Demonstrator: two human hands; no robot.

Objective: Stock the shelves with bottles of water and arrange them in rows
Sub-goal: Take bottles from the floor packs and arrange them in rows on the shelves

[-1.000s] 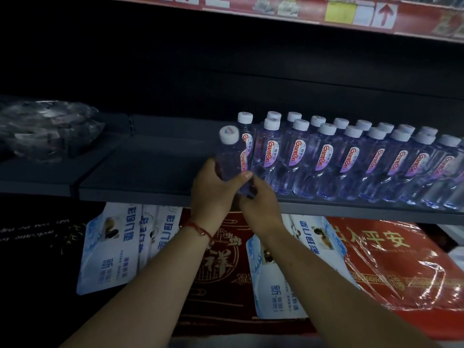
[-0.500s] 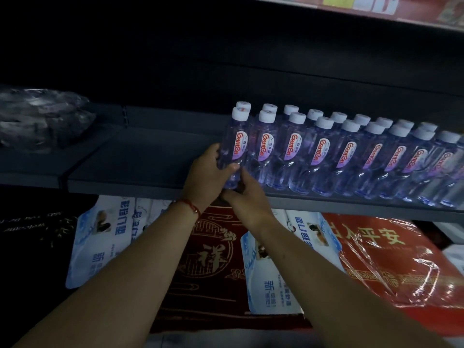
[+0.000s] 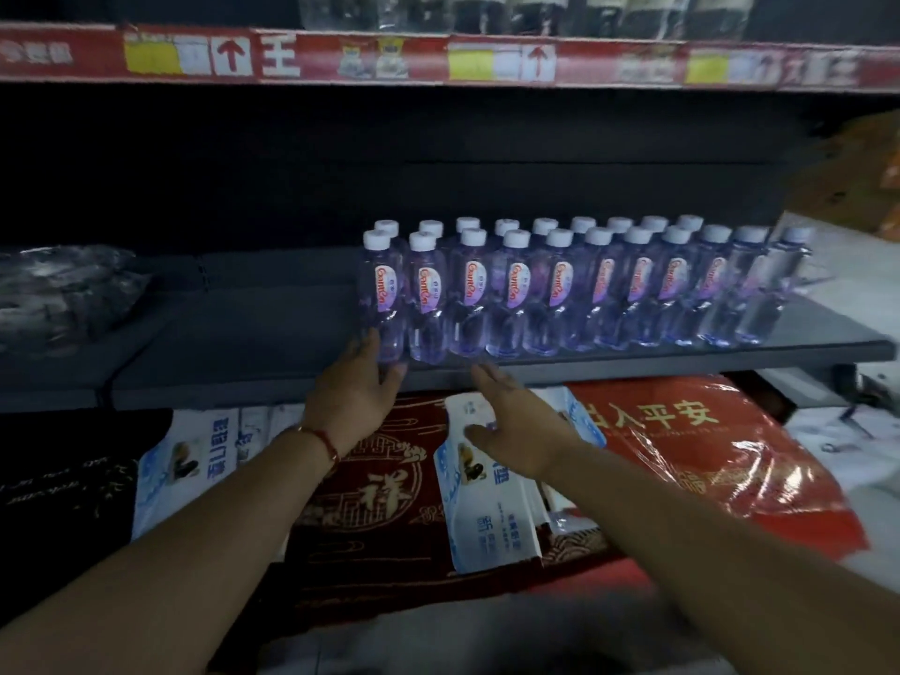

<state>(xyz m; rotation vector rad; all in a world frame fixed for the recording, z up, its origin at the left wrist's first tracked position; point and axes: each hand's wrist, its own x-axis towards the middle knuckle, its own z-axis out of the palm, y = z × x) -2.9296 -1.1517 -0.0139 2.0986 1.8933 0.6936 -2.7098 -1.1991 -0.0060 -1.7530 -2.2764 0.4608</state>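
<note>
Head view: end bottle (image 3: pixel 383 304) placed on shelf (image 3: pixel 253 343), front row.
Left hand (image 3: pixel 353 399) open, touching its base; right hand (image 3: pixel 506 423) open, empty. Next: fetch another, extend row left.

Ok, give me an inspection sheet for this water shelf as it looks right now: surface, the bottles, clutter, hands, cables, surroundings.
Surface: dark grey shelf, bare on its left part in front of the hands.
Job's things: water bottles upright in two rows, white caps, most labels facing out; leftmost front bottle stands at the row's end.
Clutter: crumpled clear plastic wrap on the shelf's far left.
Grippers: left hand open, fingertips at the leftmost front bottle's base; right hand open, below the shelf edge, holding nothing.
Cables: nothing seen.
Surroundings: red price strip on the shelf above; packaged goods and a red wrapped pack below.
</note>
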